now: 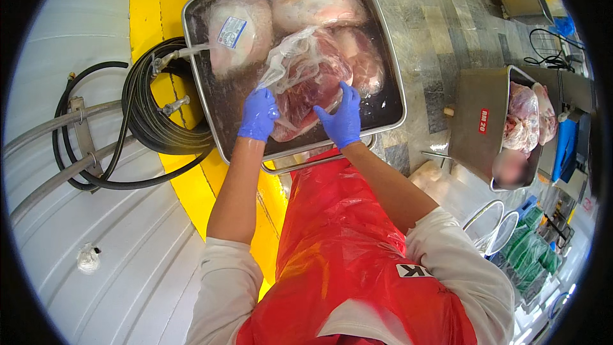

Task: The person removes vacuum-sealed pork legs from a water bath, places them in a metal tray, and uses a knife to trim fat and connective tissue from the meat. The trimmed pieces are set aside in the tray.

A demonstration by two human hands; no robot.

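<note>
In front of me stands a steel tub [391,51] filled with water and large cuts of meat. My left hand [259,115], in a blue glove, is closed on the gathered clear plastic bag [281,62] that partly covers a big red cut of meat [313,83]. My right hand [341,118], also gloved, lies with thumb and fingers spread against the lower right side of that cut. Behind it float two pale bagged pieces with labels, one at the left [239,35] and one at the back [319,1]. Another red piece [363,61] sits at the right.
A coiled black hose [143,105] hangs at the left by metal taps [174,106], near the pipe rail [96,112] on the white wall. At the right stands another steel tub [476,124] holding meat [522,115]. Yellow surface [145,9] borders my tub's left.
</note>
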